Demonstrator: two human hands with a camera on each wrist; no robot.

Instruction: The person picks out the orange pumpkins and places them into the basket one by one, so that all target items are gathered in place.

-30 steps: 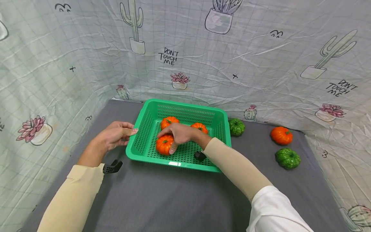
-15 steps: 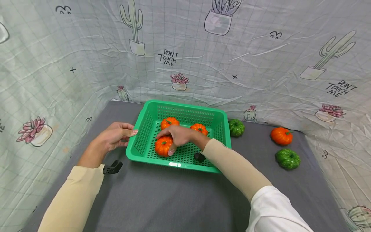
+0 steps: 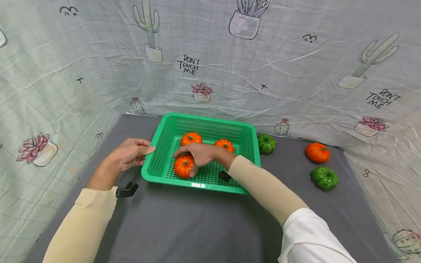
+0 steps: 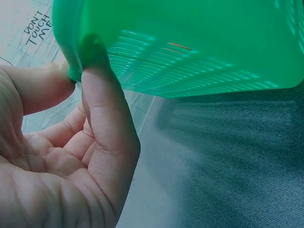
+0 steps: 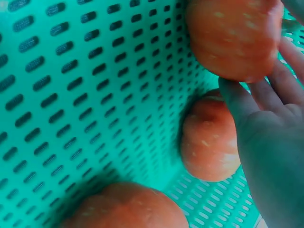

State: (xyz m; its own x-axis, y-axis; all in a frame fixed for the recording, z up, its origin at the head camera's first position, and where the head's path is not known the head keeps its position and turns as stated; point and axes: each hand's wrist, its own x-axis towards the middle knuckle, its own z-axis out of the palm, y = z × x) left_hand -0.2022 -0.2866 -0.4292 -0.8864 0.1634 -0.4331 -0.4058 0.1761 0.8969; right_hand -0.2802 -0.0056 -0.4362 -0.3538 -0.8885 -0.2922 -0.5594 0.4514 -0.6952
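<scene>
Pumpkin (image 3: 182,168) nearest the basket's (image 3: 177,182) near-left corner is gripped by the right hand (image 3: 201,153), just left of the palm, basically round, while the left rim (image 3: 157,138) is pinched by the left hand (image 3: 129,155).

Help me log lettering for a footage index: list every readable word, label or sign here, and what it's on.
"DON'T TOUCH ME": cactus-print cloth backdrop, left of centre, head view.
"DON'T TOUCH ME": same backdrop, right side, head view.
"DON'T TOUCH ME": backdrop, upper left, left wrist view.
"+" and "x": backdrop, head view.
Dark marking on the right sleeve: too small to read.
</scene>
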